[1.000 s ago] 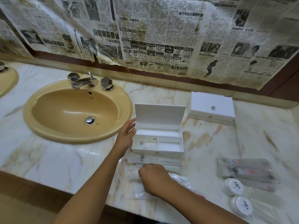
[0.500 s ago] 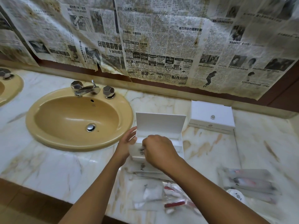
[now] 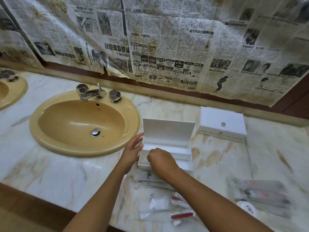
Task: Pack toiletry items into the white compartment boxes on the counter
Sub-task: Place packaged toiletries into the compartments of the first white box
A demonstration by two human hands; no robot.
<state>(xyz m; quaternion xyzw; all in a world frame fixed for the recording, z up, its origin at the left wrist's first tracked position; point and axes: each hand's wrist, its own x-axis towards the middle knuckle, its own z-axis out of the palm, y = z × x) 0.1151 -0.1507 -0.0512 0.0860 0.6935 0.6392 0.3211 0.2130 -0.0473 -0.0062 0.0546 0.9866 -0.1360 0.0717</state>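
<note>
- The open white compartment box [image 3: 167, 148] stands on the marble desk [image 3: 66, 174] just to the right of the yellow sink [image 3: 83, 123], with its lid upright at the back.
- The left hand [image 3: 133, 149] rests against the left end wall of this box – its fingers are nearly straight and only touch the wall, they hold nothing.
- The right hand [image 3: 160, 161] is over the front left compartment with the fingers curled downward. I cannot tell if they pinch a sachet, because the back of the hand hides the tips.
- In front of the box lie flat sachets [image 3: 148, 177], and nearer to the desk edge some clear packets with red items [image 3: 181, 215]; to the right of them more wrapped packets [image 3: 262, 196] and a round white lid [image 3: 249, 208].
- I judge the sachets to be very light, soft and a little slippery, so it is best to pinch them at an edge. The box looks light and stiff – it could slide on the smooth marble, so a steadying hand on its end wall makes sense.
- A second white box [image 3: 222, 123], closed, stands behind and to the right of the open one.
- The wall behind the sink is covered with old stained newspaper [image 3: 167, 47].
</note>
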